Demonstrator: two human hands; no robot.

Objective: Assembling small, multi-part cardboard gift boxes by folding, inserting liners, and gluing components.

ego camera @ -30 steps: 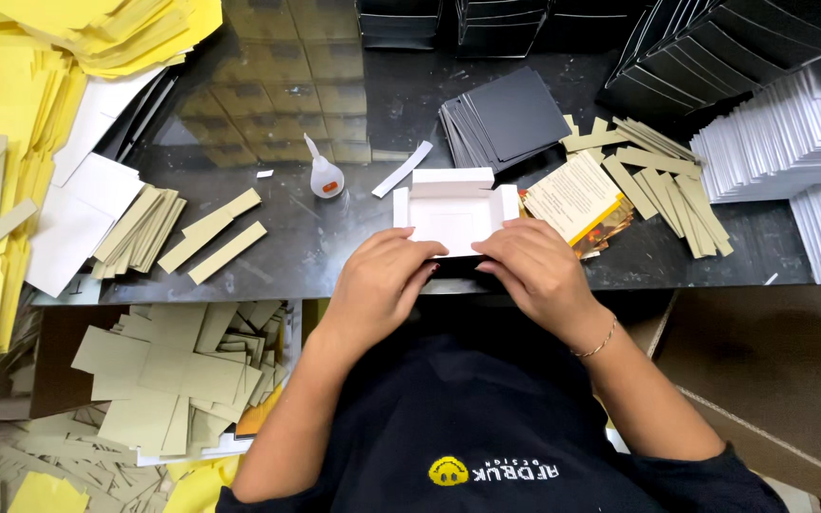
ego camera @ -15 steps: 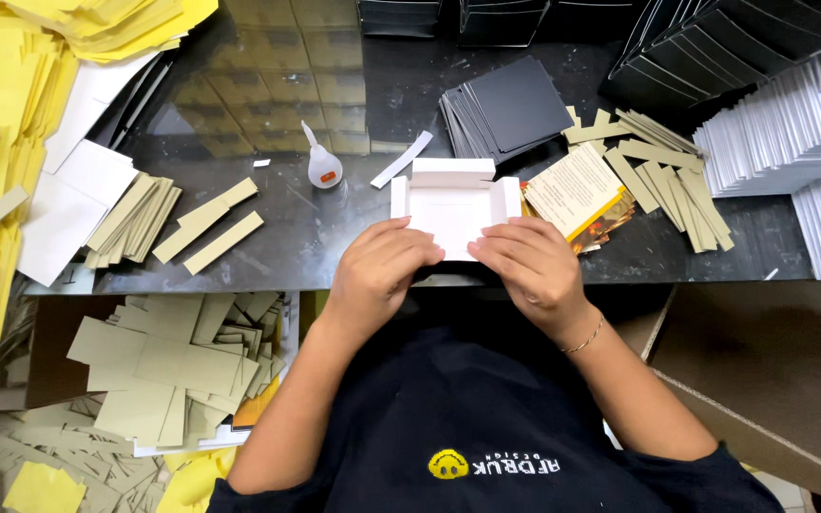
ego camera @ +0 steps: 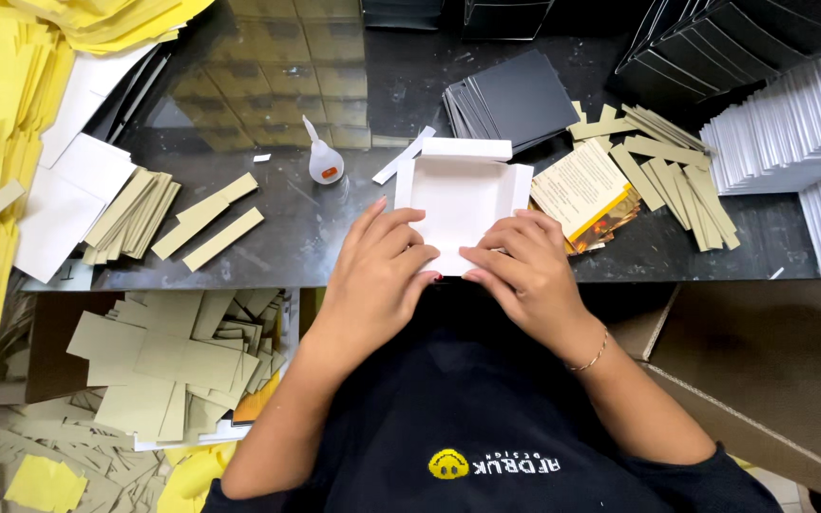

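Tray: shallow white square cardboard tray (ego camera: 463,190), flaps raised, opening upward, no clear long axis, at dark tabletop (ego camera: 334,237) near edge. Your left hand (ego camera: 377,275) and right hand (ego camera: 525,271) fingers pinch its near flap.

Clutter around the dark worktable

At eleven o'clock a small glue bottle (ego camera: 324,163); at nine, loose tan card strips (ego camera: 208,224) beside white sheets (ego camera: 73,204). A stack of black squares (ego camera: 510,95) sits at twelve, white card stacks (ego camera: 795,128) at two, yellow sheets (ego camera: 2,142) far at ten, tan offcuts (ego camera: 178,356) at seven.
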